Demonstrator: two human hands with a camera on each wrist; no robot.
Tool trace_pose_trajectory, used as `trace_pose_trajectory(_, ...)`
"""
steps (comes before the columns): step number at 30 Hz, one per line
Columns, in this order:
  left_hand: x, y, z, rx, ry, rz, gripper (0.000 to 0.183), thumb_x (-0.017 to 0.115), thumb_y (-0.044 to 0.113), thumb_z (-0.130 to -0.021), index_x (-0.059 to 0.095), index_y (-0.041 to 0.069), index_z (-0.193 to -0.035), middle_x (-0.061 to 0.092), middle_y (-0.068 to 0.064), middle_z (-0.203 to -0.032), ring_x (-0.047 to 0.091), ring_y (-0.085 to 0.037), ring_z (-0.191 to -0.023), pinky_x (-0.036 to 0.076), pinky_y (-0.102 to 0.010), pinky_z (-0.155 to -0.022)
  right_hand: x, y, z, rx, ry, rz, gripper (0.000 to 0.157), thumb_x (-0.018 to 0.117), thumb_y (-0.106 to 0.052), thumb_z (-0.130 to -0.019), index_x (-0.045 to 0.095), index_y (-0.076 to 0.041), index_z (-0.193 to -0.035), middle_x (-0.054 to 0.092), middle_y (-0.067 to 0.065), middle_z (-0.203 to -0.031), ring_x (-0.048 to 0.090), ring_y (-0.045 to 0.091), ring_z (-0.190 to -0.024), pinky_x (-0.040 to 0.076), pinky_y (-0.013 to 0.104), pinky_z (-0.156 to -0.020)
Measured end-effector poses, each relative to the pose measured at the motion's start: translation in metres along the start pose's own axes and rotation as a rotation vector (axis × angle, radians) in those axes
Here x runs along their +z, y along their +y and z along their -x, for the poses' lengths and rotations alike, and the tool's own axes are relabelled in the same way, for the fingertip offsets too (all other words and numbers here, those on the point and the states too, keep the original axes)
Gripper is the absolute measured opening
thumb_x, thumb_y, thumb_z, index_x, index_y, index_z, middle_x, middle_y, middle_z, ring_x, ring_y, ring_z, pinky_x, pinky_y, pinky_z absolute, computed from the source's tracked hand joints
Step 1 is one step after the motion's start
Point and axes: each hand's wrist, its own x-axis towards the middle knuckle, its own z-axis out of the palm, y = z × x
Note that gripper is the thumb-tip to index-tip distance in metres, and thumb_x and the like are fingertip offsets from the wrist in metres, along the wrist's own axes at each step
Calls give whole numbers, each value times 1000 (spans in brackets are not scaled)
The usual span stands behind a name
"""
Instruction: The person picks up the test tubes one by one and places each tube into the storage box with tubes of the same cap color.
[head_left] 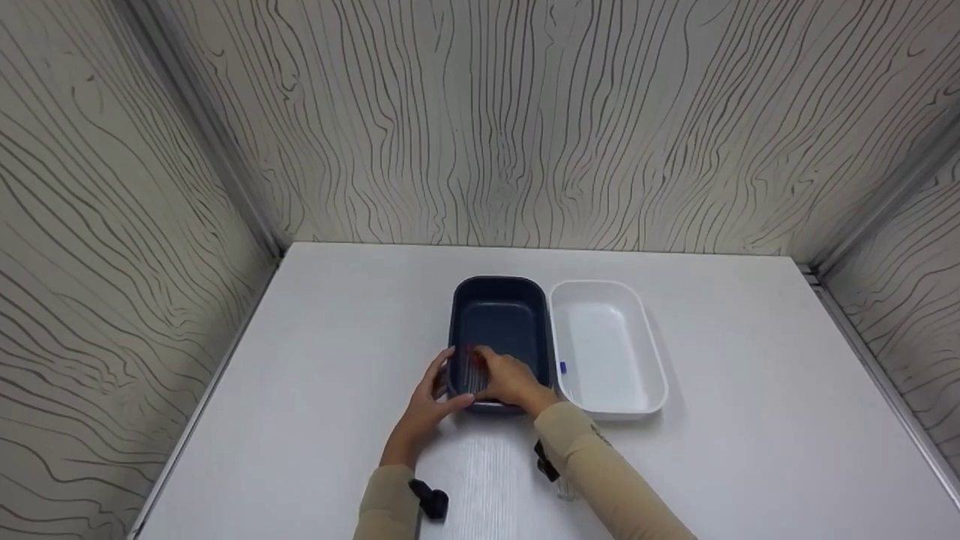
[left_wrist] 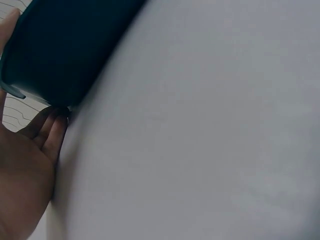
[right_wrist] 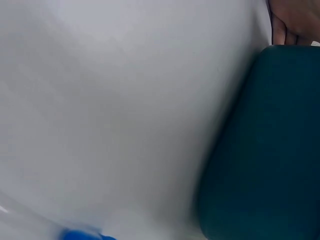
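Observation:
A dark blue tray [head_left: 501, 289] stands lengthwise on the white table. My left hand [head_left: 430, 405] holds its near left corner, thumb over the near rim and fingers along the outer left wall. In the left wrist view, the fingertips [left_wrist: 61, 117] touch the tray's lower corner. My right hand [head_left: 510, 379] reaches into the near part of the tray. Its fingers pinch a small red piece [head_left: 478, 358] beside clear, streaky material along the left wall. The hand covers much of this piece, and I cannot tell its kind.
A white tray [head_left: 651, 337] stands close against the dark tray's right side. A small blue piece [head_left: 563, 367] shows at its left wall. Something clear [head_left: 566, 491] lies on the table [head_left: 750, 465] beside my right sleeve. Patterned panels [head_left: 487, 135] enclose the table behind and at the sides.

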Motion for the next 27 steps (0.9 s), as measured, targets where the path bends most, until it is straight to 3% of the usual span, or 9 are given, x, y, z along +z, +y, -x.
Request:
trace_pose_trajectory(16,0,0,0,32,5,-4,85,69,20,-82,16,9,-148,30,-31,-145,33,-45,-134,29,-55,-110,-3,1,4,-16,7,-90,84,82,-38,-64,45,-7,-133,62,16,-120,60,30,-108,48,44,-94)
trace_pose_trajectory(21,0,-1,0,10,5,-6,84,68,21,-83,15,13,-148,28,-29,-148,31,-44,-136,27,-55,-111,-7,0,8,-78,59,-65,78,81,-41,-65,50,-6,-127,66,18,-110,63,28,-96,51,41,-82)
trace_pose_trajectory(27,-1,-1,0,3,4,0,84,68,19,-83,15,13,-149,27,-29,-148,30,-44,-137,25,-55,-113,-7,0,9,-40,96,-82,64,75,-32,-74,51,-9,-128,69,14,-100,64,21,-83,52,36,-74)
